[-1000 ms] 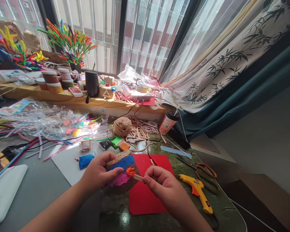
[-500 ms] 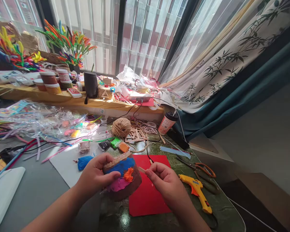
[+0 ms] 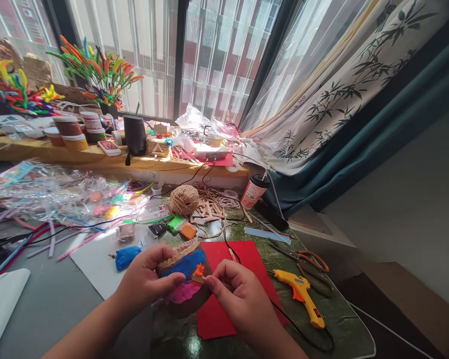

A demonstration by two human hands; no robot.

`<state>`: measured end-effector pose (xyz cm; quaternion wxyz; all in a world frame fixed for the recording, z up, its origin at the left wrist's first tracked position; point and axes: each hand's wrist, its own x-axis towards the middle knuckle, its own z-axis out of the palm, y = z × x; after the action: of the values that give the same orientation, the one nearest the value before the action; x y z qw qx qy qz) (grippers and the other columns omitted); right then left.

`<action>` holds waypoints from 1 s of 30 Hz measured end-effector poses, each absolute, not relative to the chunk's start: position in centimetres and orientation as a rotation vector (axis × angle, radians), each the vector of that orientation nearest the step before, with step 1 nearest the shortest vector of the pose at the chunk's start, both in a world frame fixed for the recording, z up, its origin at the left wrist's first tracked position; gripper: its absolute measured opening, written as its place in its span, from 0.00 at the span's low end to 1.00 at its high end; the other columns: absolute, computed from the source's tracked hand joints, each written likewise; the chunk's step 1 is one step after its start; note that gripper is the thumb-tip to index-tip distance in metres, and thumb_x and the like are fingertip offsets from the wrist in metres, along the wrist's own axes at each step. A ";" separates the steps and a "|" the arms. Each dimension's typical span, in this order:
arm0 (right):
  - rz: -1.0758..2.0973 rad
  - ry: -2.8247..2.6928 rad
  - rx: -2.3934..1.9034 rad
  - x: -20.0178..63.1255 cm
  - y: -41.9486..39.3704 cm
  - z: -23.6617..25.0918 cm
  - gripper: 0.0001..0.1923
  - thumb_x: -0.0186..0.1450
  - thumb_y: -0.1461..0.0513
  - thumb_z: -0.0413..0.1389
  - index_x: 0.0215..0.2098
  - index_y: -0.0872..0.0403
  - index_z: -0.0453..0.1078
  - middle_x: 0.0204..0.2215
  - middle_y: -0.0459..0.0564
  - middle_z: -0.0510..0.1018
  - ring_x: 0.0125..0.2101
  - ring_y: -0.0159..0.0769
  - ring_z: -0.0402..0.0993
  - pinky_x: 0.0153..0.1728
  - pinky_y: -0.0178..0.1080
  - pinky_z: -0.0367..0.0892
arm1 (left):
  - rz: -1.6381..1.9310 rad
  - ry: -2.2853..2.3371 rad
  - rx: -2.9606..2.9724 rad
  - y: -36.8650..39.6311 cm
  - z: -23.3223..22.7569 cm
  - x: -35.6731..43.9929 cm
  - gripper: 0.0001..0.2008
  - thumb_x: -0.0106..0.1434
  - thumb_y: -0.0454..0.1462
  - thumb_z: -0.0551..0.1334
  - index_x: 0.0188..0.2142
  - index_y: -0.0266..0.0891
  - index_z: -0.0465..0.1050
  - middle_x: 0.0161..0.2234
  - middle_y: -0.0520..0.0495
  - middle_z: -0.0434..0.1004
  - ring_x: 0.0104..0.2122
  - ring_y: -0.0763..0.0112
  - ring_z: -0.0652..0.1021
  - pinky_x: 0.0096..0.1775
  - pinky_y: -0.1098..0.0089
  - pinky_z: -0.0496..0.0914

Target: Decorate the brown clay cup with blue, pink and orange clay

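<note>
My left hand point(image 3: 144, 279) grips a brown craft piece point(image 3: 185, 306) with a scalloped, lighter rim. Its face carries patches of blue clay point(image 3: 187, 263), pink clay point(image 3: 181, 293) and a small orange clay lump point(image 3: 199, 270). Between thumb and fingers, my right hand point(image 3: 243, 296) pinches a small wooden stick point(image 3: 198, 278), whose tip is at the lower edge of the orange lump. Whether the tip presses into the clay I cannot tell. Below both hands lies a red sheet point(image 3: 217, 319).
A yellow glue gun point(image 3: 299, 291) and orange-handled scissors point(image 3: 312, 259) lie at the right. Behind the craft piece are a twine ball point(image 3: 184, 200), clay packets such as an orange one point(image 3: 188, 230), and a paper cup point(image 3: 255, 191). Plastic bags point(image 3: 60, 194) cover the left.
My right hand has moved left, bringing the stick from beside the craft piece onto its front at the orange lump. The craft piece has tilted slightly in my left hand.
</note>
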<state>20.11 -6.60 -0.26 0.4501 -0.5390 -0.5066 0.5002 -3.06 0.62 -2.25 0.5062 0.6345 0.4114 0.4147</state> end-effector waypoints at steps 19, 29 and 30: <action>1.401 -1.023 -1.265 21.7 -6.1 0.0 0.32 0.57 0.36 0.72 0.28 0.52 0.68 0.19 0.38 0.66 0.21 0.27 0.54 0.23 0.33 0.50 | 1.020 0.926 1.418 0.6 -2.1 -3.1 0.23 0.49 0.52 0.80 0.27 0.39 0.74 0.26 0.51 0.71 0.27 0.68 0.71 0.30 0.72 0.66; 1.903 -0.702 -1.009 22.8 -6.0 0.2 0.31 0.54 0.45 0.78 0.26 0.50 0.63 0.13 0.30 0.56 0.15 0.21 0.38 0.17 0.31 0.35 | 1.001 0.768 1.218 0.8 -3.0 -3.1 0.28 0.47 0.53 0.82 0.30 0.40 0.70 0.23 0.56 0.66 0.23 0.75 0.64 0.26 0.76 0.59; 1.889 -0.703 -1.002 22.9 -5.9 0.0 0.30 0.54 0.45 0.77 0.26 0.50 0.63 0.13 0.30 0.55 0.15 0.21 0.38 0.17 0.31 0.35 | 0.991 0.758 1.181 0.9 -3.0 -3.1 0.29 0.47 0.54 0.83 0.30 0.40 0.70 0.23 0.57 0.66 0.23 0.76 0.64 0.26 0.76 0.59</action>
<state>22.89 -5.89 0.02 0.4308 -0.4018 -0.2820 0.7573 -3.13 0.86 -2.96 0.6530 0.5207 0.3342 0.4368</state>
